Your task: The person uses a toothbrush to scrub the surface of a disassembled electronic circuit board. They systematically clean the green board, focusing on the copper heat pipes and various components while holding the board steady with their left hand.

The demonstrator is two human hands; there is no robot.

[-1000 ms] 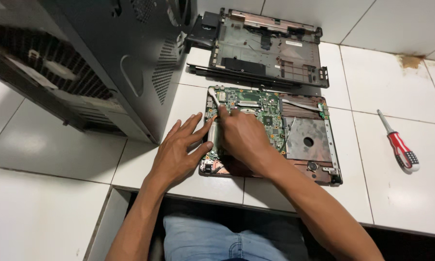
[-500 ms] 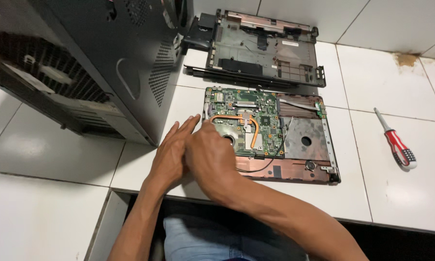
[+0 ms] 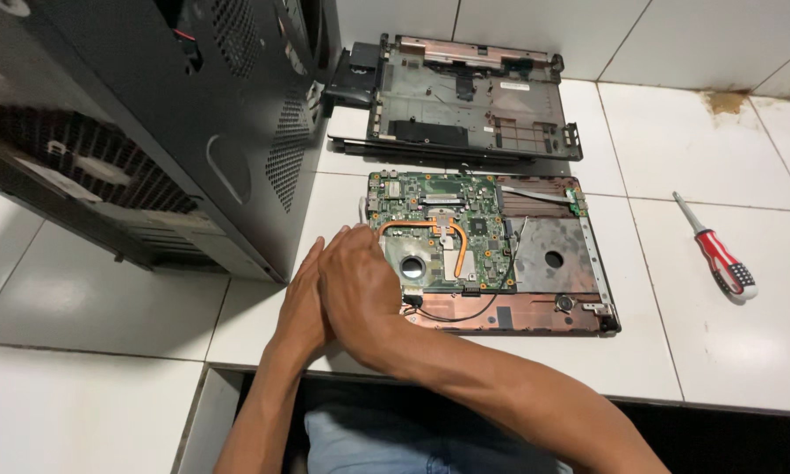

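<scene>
An opened laptop base (image 3: pixel 557 312) lies on the white tiled surface (image 3: pixel 711 351), with its green motherboard (image 3: pixel 483 224) and orange heat pipe (image 3: pixel 455 246) exposed. My right hand (image 3: pixel 360 281) is just left of the board's near-left corner, its back towards me and its fingers curled out of sight. My left hand (image 3: pixel 305 298) lies pressed against it on the left, fingers stretched forward and partly covered. Whatever is between the two hands is hidden. A thin black wire (image 3: pixel 465 312) runs along the base's front edge.
A second, stripped laptop shell (image 3: pixel 465 96) lies behind the first. A large black computer case (image 3: pixel 149 123) stands on the left, close to my hands. A red-and-white handled screwdriver (image 3: pixel 720 262) lies at the right. My knees in blue jeans (image 3: pixel 369 443) are below the ledge.
My right hand has come off the motherboard and moved left and back towards me, uncovering the heat pipe. It now rests against my left hand, which pulled back slightly from the board's edge.
</scene>
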